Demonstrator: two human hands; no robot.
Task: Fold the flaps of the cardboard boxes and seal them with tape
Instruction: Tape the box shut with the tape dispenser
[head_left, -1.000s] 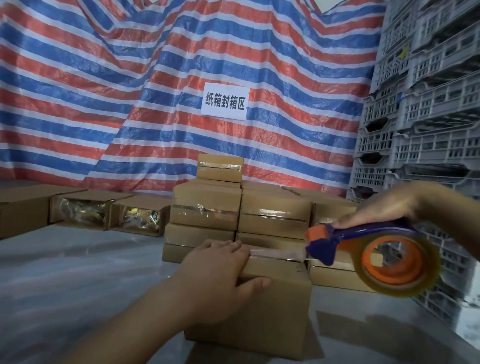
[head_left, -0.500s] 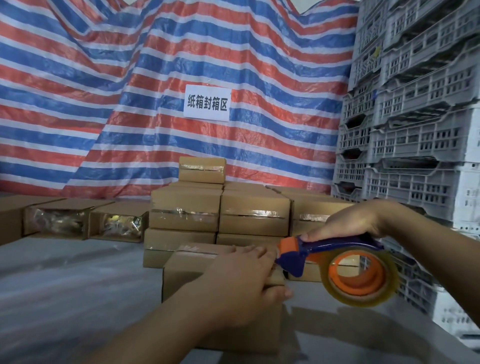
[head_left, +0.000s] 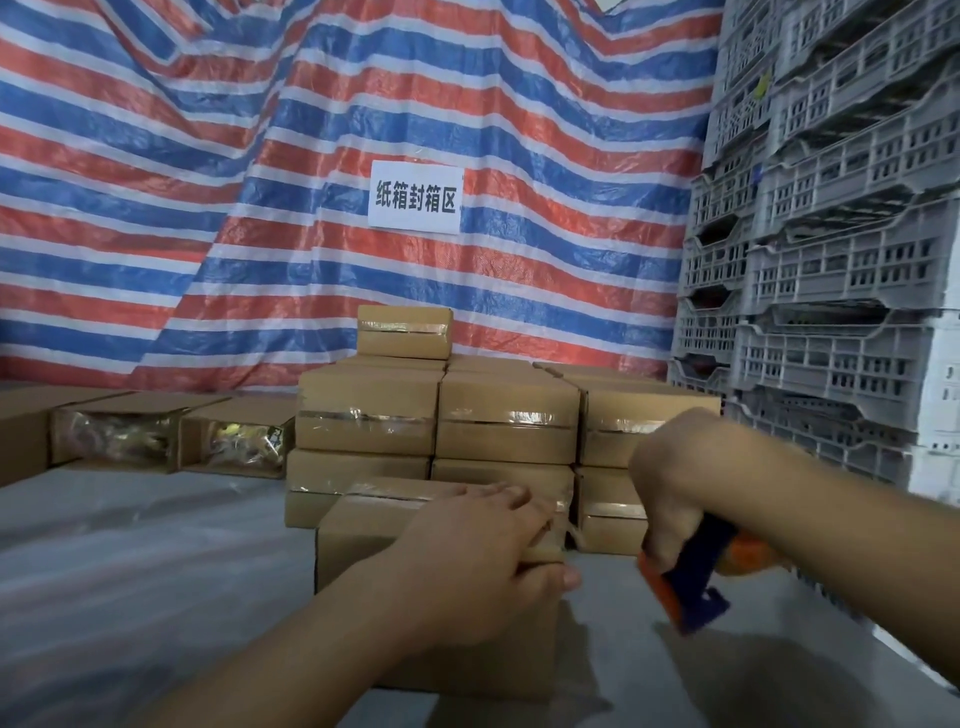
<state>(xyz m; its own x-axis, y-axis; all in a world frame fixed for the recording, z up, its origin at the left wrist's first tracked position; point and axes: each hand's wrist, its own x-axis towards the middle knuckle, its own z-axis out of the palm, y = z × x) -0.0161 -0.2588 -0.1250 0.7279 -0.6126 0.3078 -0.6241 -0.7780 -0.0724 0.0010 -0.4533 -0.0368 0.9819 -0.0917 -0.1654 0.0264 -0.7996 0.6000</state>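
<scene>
Cardboard box (head_left: 363, 545) under left hand (head_left: 467, 561) (taped)

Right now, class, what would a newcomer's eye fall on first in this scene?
The red, white and blue striped tarp fills the back wall, with a white sign pinned at its middle. Below it stands a stack of taped cardboard boxes, with grey plastic crates piled at the right. Nearest, the left hand presses the box being sealed while the right hand grips a blue and orange tape dispenser.
</scene>
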